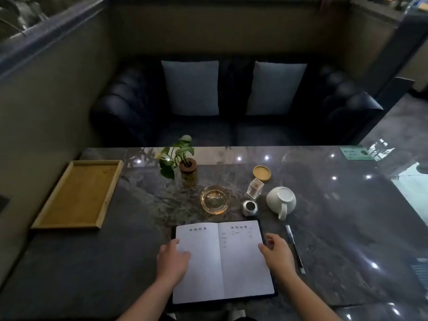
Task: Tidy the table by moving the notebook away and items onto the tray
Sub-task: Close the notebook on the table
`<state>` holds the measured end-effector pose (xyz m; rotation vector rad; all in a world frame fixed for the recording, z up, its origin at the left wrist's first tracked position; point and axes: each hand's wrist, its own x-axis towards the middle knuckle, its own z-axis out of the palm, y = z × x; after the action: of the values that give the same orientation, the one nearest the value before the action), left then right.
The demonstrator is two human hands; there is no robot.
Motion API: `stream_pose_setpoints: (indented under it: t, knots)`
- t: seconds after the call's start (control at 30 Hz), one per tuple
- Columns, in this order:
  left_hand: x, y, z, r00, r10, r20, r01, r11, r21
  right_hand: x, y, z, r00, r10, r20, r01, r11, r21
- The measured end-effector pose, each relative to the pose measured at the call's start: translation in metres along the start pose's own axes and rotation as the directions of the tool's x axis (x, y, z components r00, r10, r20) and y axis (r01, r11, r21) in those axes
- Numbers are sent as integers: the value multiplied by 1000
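Note:
An open notebook [222, 262] with white pages and a dark cover lies at the table's near edge. My left hand [172, 260] grips its left edge, thumb on the page. At the right edge, my right hand [276, 252] holds it the same way. An empty wooden tray [78, 195] sits at the far left. Beyond the notebook stand a glass ashtray [215, 199], a small silver round object [250, 207], a clear toothpick box [254, 188], a round wooden lid [262, 173] and an upturned white cup [281, 200]. A pen [294, 247] lies right of the notebook.
A small plant in a jar [188, 171] stands behind the ashtray. A green card [354, 152] lies at the far right of the dark marble table [347, 228]. A dark sofa with two pale cushions [236, 89] faces the table; a wall runs along the left.

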<state>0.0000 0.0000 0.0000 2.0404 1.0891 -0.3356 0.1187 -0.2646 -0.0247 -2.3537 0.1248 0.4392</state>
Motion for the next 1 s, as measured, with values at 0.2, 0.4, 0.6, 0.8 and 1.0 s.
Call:
stream_pose_setpoints:
  t: [0.2, 0.4, 0.6, 0.8, 1.0]
  knots:
    - [2, 8, 1, 996, -89, -33, 87, 994, -65, -3, -1, 2, 998, 52, 48, -52, 999, -13]
    - [9, 1, -5, 984, -163, -69, 148, 970, -193, -2, -1, 5, 999, 49, 22, -49, 999, -20]
    - [10, -2, -14, 985, -144, -95, 82, 876, -476, 6, 0, 5, 980, 197, 24, -197, 957, 212]
    - [-4, 17, -23, 999, 21, -41, -41, 817, -574, 13, -6, 2, 969, 237, 69, -246, 890, 385]
    - [-17, 47, -14, 986, 157, -57, -162, 815, -557, 13, -4, -6, 960, 190, 204, -269, 824, 499]
